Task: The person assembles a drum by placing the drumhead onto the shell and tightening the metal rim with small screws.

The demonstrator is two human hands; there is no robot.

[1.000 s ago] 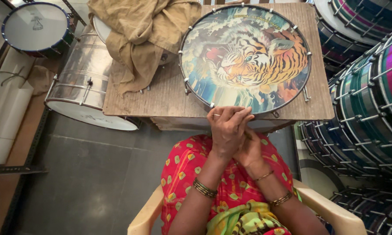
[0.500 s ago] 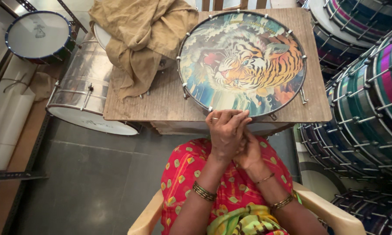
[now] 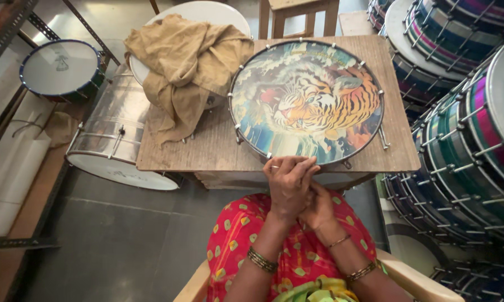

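Note:
A round drum (image 3: 307, 100) with a tiger picture on its head lies flat on a wooden table (image 3: 207, 151). Metal tension hooks ring its rim. My left hand (image 3: 288, 184) rests at the near edge of the drum, its fingers curled over the rim by a hook, a ring on one finger. Just below it and partly hidden sits my right hand (image 3: 320, 211), pressed against the left; what it holds is hidden. Both wrists wear bangles. My lap is covered in red patterned cloth (image 3: 241, 235).
A tan cloth (image 3: 187, 67) lies heaped on the table's left over a white drum head (image 3: 207, 11). A steel drum (image 3: 109, 142) lies on the floor at the left, with a small blue-rimmed drum (image 3: 59, 70) beyond. Several stacked coloured drums (image 3: 464, 128) fill the right side.
My hands stay together at the drum's near rim, with only small finger movement. My view has shifted slightly.

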